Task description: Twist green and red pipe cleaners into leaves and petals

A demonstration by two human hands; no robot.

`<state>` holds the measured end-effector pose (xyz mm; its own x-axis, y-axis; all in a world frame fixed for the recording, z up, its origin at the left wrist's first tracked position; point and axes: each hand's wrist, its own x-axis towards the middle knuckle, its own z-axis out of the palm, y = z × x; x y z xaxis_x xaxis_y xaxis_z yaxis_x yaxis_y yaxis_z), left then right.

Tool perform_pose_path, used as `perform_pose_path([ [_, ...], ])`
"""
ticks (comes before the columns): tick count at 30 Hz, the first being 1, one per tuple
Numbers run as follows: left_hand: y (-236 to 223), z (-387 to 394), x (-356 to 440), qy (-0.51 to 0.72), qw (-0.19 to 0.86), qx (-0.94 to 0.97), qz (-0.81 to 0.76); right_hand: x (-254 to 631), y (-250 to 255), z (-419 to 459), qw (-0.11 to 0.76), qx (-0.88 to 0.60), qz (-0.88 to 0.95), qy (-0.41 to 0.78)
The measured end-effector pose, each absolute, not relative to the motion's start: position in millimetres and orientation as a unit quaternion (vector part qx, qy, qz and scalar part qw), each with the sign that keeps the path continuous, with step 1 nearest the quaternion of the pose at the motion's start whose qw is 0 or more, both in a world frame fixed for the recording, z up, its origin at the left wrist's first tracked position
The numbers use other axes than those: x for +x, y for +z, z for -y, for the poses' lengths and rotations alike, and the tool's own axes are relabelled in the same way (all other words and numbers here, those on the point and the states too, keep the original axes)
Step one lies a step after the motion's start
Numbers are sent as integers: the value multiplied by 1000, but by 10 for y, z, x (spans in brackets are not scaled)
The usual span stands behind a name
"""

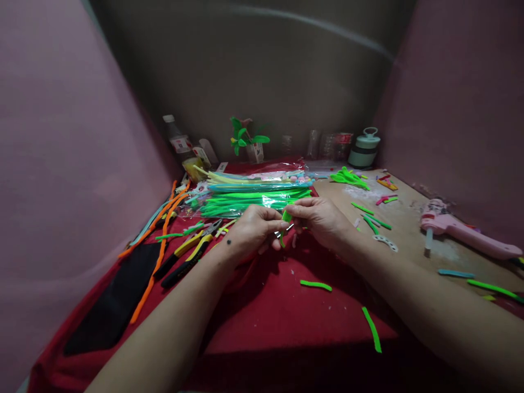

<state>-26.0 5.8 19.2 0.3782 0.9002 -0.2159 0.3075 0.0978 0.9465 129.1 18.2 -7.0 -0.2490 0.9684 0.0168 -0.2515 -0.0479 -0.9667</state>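
Both hands meet over the red cloth and pinch one small bright green pipe cleaner piece (287, 216). My left hand (262, 225) has thumb and forefinger closed on its lower part. Fingers of my right hand (314, 217) grip its upper end. A green tail hangs below the fingertips, and the piece's exact shape is partly hidden by them. Just behind the hands lie clear bags of long green pipe cleaners (249, 203). Short green cut pieces rest on the cloth in front, one (316, 285) below my right hand and another (371, 329) near the front edge.
Yellow-black pliers (188, 251), orange pipe cleaners (164, 245) and a black flat item (117, 297) lie left. On the right are a pink glue gun (466, 232) and scattered offcuts. Along the back stand a bottle (180, 143), a green pipe cleaner plant (241, 136) and a lidded jar (364, 150).
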Motion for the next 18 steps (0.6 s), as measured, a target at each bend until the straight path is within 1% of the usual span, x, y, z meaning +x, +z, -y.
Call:
perform_pose_path([
  [3, 149, -78, -289, 279, 573, 616, -463, 1290, -80, -192, 493, -368, 485, 622],
  [6, 136, -89, -288, 288, 572, 603, -475, 1281, -93, -183, 491, -365, 484, 626],
  [14, 191, -71, -251, 264, 528, 630, -504, 1269, -153, -181, 486, -354, 490, 632],
  [18, 158, -81, -249, 264, 532, 629, -501, 1266, -143, -187, 489, -359, 486, 629],
])
